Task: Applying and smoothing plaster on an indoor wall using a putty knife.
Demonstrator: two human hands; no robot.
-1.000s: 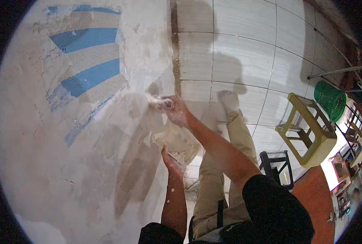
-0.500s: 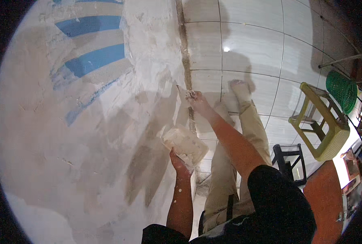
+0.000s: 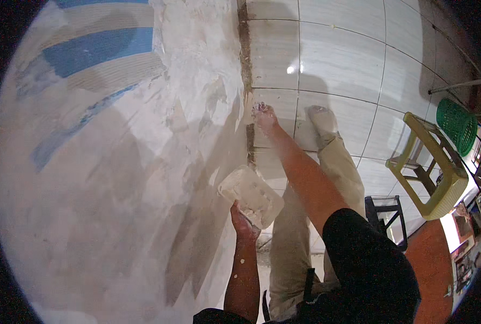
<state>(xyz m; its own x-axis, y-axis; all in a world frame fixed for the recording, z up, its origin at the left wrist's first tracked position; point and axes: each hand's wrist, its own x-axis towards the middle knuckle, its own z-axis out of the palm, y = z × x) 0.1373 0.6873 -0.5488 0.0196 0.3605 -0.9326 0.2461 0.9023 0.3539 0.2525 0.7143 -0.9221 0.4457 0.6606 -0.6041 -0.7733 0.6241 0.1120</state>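
My left hand grips a pale, shallow rectangular tub from below, its thumb over the near rim. White plaster paste is smeared across the tub's inside. Farther out, my right hand is closed round a putty knife, whose thin blade is hard to make out against the wall's lower edge. To the left rises the wall, coated in patchy white plaster, with blue and grey stripes showing at its far upper part. White residue coats the right fingers, and specks dot my left forearm.
White floor tiles meet the wall along a rough, dirty joint. On the right stand an olive-green plastic stool, a smaller black stool and a green basket. My legs stand close to the wall.
My right hand with the putty knife has moved slightly farther away along the wall's base. The tub in my left hand has shifted a little right and nearer; the view has shifted too.
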